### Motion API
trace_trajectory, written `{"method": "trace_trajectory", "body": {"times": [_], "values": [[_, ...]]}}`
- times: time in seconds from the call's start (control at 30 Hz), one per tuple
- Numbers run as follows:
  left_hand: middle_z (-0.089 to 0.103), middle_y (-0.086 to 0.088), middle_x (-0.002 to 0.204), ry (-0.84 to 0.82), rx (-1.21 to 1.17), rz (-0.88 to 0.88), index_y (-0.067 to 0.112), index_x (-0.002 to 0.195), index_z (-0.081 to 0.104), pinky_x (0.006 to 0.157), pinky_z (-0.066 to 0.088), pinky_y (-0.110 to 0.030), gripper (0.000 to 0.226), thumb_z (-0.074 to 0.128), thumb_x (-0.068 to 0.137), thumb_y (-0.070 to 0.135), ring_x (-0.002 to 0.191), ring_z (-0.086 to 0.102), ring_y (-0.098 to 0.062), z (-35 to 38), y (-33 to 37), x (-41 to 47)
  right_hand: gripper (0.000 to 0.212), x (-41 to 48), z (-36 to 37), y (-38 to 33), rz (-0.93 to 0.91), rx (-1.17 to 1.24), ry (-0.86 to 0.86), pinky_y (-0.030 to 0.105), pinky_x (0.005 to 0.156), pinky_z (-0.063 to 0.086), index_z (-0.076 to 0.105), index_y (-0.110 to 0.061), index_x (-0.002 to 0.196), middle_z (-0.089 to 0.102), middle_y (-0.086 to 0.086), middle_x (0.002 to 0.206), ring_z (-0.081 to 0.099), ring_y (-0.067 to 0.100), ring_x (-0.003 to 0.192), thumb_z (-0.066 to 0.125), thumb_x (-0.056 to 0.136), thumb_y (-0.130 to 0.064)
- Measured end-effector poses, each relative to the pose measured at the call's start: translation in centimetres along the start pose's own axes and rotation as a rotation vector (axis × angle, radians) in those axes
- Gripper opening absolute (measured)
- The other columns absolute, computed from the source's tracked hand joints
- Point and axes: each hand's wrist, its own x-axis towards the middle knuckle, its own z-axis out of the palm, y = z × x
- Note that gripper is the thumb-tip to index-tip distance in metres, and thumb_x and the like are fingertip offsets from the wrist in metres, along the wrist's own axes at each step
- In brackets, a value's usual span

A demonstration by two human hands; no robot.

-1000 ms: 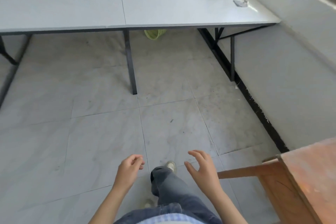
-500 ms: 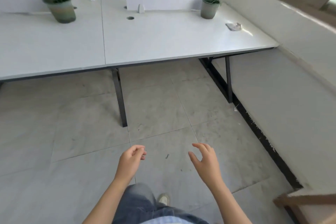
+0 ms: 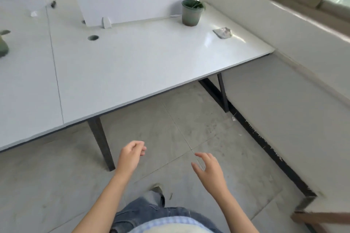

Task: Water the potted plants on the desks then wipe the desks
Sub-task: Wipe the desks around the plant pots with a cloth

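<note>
While the pot (image 3: 191, 13) stands upright at the desk's (image 3: 132, 66) far right corner, beside the divider (image 3: 136, 2), what looks like a crumpled rag (image 3: 223, 32) lies near it at its 4 o'clock. Both lie toward 1 o'clock from the hands and well apart from them, so the right hand (image 3: 210, 171) is nearer. A second pot (image 3: 2, 45) sits at 10 o'clock. The left hand (image 3: 130, 157) hangs loosely curled and the right loosely spread, both holding nothing. No writing is legible.
</note>
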Motion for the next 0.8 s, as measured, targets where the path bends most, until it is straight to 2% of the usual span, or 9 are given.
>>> {"method": "trace_trajectory", "body": {"times": [0.1,0.27,0.4,0.53,0.63,0.8], "values": [[0.064,-0.001,0.08,-0.13,0.048,0.028,0.021,0.077,0.059,0.078,0.044,-0.031,0.021,0.047,0.092,0.014,0.076,0.06,-0.02,2.0,3.0,3.1,0.034,2.6,-0.9,-0.6,0.081,0.048,0.088,0.018,0.092,0.03,0.05,-0.015,0.122,0.054,-0.001,0.12,0.045,0.013,0.116,0.053,0.089,-0.025],[0.065,-0.003,0.076,-0.336,0.148,-0.057,0.016,0.074,0.06,0.066,0.042,-0.023,0.02,0.05,0.091,0.012,0.073,0.058,-0.022,6.4,3.8,6.4,0.027,5.1,-1.7,1.2,0.28,0.069,0.128,0.019,0.086,0.031,0.058,-0.015,0.112,0.053,-0.007,0.105,0.048,0.016,0.112,0.053,0.089,-0.027],[0.064,-0.003,0.076,-0.332,0.164,-0.055,0.015,0.074,0.06,0.063,0.04,-0.022,0.02,0.05,0.091,0.012,0.071,0.057,-0.02,9.9,6.5,10.5,0.006,9.4,-4.0,2.7,0.323,0.115,0.182,0.02,0.082,0.029,0.058,-0.025,0.092,0.051,-0.009,0.094,0.048,0.014,0.1,0.053,0.088,-0.025],[0.064,-0.004,0.076,-0.341,0.172,-0.009,0.013,0.075,0.06,0.065,0.041,-0.021,0.019,0.049,0.091,0.011,0.07,0.057,-0.02,14.8,10.0,14.9,0.02,15.8,-7.4,5.0,0.31,0.115,0.217,0.021,0.085,0.032,0.062,-0.014,0.1,0.052,-0.008,0.096,0.049,0.014,0.104,0.052,0.089,-0.026],[0.064,-0.004,0.076,-0.321,0.182,0.02,0.014,0.075,0.06,0.064,0.042,-0.021,0.019,0.049,0.091,0.012,0.071,0.057,-0.02,19.4,13.2,18.5,0.021,21.2,-11.3,6.8,0.266,0.118,0.249,0.021,0.086,0.033,0.062,-0.013,0.101,0.053,-0.008,0.098,0.049,0.013,0.104,0.052,0.089,-0.026],[0.067,0.0,0.08,-0.338,0.216,0.093,0.021,0.078,0.062,0.079,0.046,-0.029,0.018,0.05,0.091,0.017,0.077,0.062,-0.02,26.1,17.9,21.5,0.017,28.0,-17.5,9.3,0.21,0.155,0.287,0.019,0.083,0.031,0.062,-0.016,0.1,0.056,-0.009,0.098,0.049,0.011,0.102,0.052,0.089,-0.026]]}}
